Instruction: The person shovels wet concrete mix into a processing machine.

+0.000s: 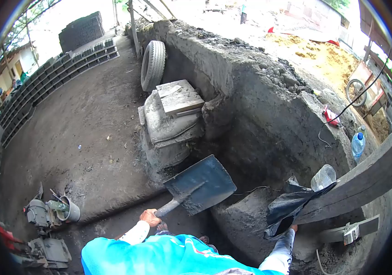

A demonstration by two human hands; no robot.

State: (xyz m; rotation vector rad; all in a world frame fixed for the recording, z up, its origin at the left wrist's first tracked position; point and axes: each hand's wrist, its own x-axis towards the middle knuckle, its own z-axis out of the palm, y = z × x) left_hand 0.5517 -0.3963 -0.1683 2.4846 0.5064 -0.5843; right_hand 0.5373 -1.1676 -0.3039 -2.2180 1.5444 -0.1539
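My left hand [150,217] is closed around the neck of a shovel [201,184], close to the socket. Its broad, dirt-smeared blade points up and away to the right, over the dark floor. My right hand [293,228] is at the lower edge of a black plastic sheet [282,204], beside a thick wooden post [356,187]. Most of its fingers are hidden there, so I cannot see whether it grips anything. A clear plastic container [323,178] rests against the sheet and post.
Ahead are a filled sack [161,121] with a board [179,97] on top, a tyre [153,66] and a rough wall [251,82]. A motor [38,213] and bucket [71,209] stand at lower left. A blue bottle [358,145] is at right; stacked blocks [58,68] line the far left.
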